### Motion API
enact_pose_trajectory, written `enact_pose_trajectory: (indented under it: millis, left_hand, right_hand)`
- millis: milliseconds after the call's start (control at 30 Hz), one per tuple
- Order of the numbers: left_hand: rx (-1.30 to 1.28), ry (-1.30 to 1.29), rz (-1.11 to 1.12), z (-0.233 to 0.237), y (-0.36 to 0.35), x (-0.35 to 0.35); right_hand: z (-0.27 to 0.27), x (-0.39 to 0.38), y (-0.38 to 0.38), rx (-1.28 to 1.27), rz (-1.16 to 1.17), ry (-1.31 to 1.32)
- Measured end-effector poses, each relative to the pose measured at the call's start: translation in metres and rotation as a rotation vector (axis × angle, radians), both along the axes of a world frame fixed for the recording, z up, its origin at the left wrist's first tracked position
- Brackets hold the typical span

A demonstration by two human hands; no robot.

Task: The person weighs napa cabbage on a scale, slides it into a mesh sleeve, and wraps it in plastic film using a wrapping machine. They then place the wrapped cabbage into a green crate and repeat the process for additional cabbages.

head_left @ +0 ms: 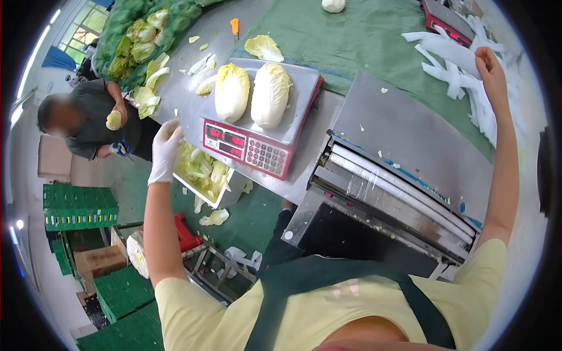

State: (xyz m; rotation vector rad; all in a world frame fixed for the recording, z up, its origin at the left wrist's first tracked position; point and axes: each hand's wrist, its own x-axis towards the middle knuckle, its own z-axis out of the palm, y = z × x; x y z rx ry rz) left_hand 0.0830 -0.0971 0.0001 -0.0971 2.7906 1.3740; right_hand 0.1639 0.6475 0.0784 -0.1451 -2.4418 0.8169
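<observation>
Two pale napa cabbages, one on the left (232, 92) and one on the right (270, 95), lie side by side on the weighing scale (303, 88), whose red digits are lit. My left hand (168, 140), in a white glove, is raised left of the scale, over the edge of a white bin of leaves (202, 169). Its fingers are bent together; what they hold, if anything, is too small to tell. At the far right my bare right hand (489, 65) has its fingers closed at the white foam strips (453, 55).
A wrapping machine with a film roller (398, 196) stands before me. An orange-handled knife (235, 27) and loose leaves (263, 48) lie behind the scale. At the left, a co-worker (88, 120) holds a small piece of cabbage. Green crates (79, 207) are stacked at lower left.
</observation>
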Motion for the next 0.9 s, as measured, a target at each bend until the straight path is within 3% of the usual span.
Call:
enact_pose_trajectory:
  millis: [133, 167, 233, 267, 433, 467, 500, 567, 667, 733, 800, 833, 900]
  left_hand:
    - [0.226, 0.054, -0.101, -0.011, 0.088, -0.05]
    - [0.224, 0.148, -0.187, -0.038, 0.101, -0.07]
    - [-0.078, 0.244, -0.305, -0.08, 0.108, -0.101]
    - [0.047, 0.201, -0.313, -0.076, 0.113, -0.104]
    - [0.675, -0.006, -0.358, -0.05, 0.117, -0.077]
    - [0.656, -0.003, -0.357, -0.06, 0.12, -0.077]
    - [0.401, 0.034, -0.442, -0.053, 0.121, -0.07]
    - [0.14, 0.137, -0.49, -0.064, 0.115, -0.081]
    - [-0.226, 0.35, -0.52, -0.035, 0.092, -0.083]
    - [0.112, 0.516, -0.573, 0.034, 0.089, -0.036]
    - [0.292, 0.783, -0.813, 0.085, 0.081, 0.017]
    - [0.224, 0.74, -1.031, 0.093, 0.072, 0.038]
    - [0.126, 0.696, -1.326, 0.081, 0.054, 0.069]
  right_hand:
    - [0.059, 0.074, -0.119, 0.086, 0.037, 0.098]
    - [0.067, 0.096, -0.142, 0.132, 0.008, 0.038]
    - [0.073, 0.135, -0.174, 0.225, -0.041, -0.014]
    - [0.07, 0.152, -0.185, 0.274, -0.062, -0.008]
    - [0.05, 0.215, -0.24, -0.132, -0.328, -0.057]
    - [0.045, 0.221, -0.255, -0.234, -0.375, -0.044]
    - [0.041, 0.223, -0.274, -0.258, -0.393, -0.025]
    - [0.039, 0.209, -0.323, -0.299, -0.421, 0.013]
    - [0.042, 0.182, -0.396, -0.382, -0.254, 0.217]
    - [0.04, 0.162, -0.438, -0.311, -0.043, 0.239]
    - [0.039, 0.145, -0.485, -0.455, 0.192, 0.003]
    - [0.033, 0.14, -0.501, -0.51, 0.317, -0.128]
    - [0.013, 0.135, -0.528, -0.915, 0.431, -0.248]
